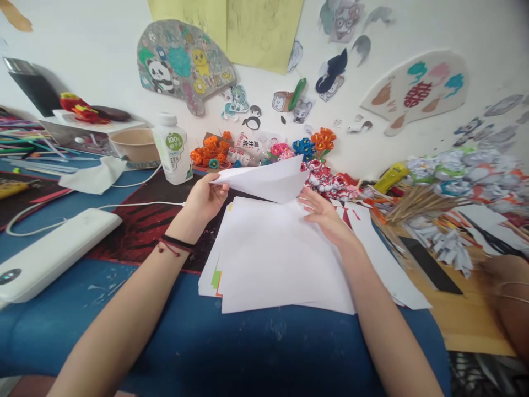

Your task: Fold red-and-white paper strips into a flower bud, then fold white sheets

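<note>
A white sheet of paper (264, 179) is raised above a stack of paper (285, 259) on the blue table. My left hand (206, 198) pinches the sheet's left end between thumb and fingers. At the sheet's lower right edge is my right hand (324, 215), its fingers spread and the fingertips touching paper. Whether they press the raised sheet or the stack is hard to tell. The stack's sheets lie slightly fanned, with green and orange edges showing at the lower left.
To the left are a white power bank (61, 253) with a cable, a white bottle (172, 151) and a paper bowl (134, 144). Colourful craft flowers (324, 140) line the back wall. On the right lie paper strips (372, 253), a black ruler (432, 266) and another person's arm (506, 298).
</note>
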### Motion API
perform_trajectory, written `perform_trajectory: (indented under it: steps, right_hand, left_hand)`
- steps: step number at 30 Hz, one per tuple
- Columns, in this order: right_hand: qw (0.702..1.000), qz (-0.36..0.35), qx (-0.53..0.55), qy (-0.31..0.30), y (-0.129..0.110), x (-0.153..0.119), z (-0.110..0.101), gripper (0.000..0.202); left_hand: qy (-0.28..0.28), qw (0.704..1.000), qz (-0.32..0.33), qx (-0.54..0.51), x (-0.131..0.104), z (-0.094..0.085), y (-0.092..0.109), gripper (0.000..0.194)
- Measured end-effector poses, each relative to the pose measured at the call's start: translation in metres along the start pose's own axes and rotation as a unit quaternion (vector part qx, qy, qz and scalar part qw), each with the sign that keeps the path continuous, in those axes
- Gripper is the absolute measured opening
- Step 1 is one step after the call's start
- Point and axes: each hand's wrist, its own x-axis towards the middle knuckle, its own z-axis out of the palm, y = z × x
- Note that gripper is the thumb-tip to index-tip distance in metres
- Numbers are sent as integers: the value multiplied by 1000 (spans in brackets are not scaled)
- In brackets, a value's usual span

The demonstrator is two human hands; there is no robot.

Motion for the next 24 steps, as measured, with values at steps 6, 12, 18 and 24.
perform_trajectory:
  steps: [6,12,18,24]
  right_hand:
    - [986,-71,-132,75,7,3,15,71]
    - [973,-116,-138,146,3,4,9,40]
    - [991,-76,-30,102,-21,-7,6,30]
    - [997,67,26,25,-31,-14,6,35]
  left_hand:
    - [-70,997,-11,5,-4,4,-3,13]
    - [-105,994,-13,-20,-9,8,1,16]
    - [-117,993,20,12,-17,11,5,14]
    - [-33,992,74,98,1,-1,4,11]
